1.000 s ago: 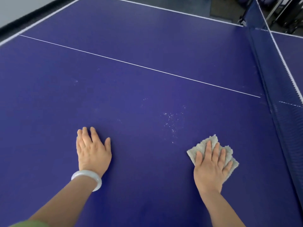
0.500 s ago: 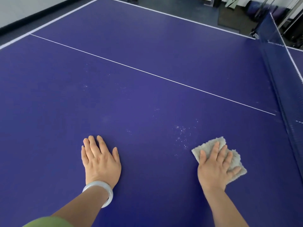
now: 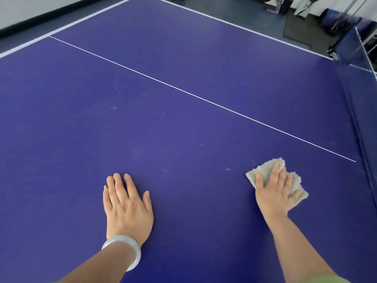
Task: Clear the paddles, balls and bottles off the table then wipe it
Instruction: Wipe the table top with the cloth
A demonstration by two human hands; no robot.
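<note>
Table (image 3: 183, 78) under flat left hand (image 3: 127, 205), flat right hand (image 3: 273, 195) on cloth (image 3: 264, 169); net (image 3: 365, 99) rightward

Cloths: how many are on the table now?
1. The grey cloth lies under the right hand, near the net; the left hand holds none. More may lie out of frame.
</note>
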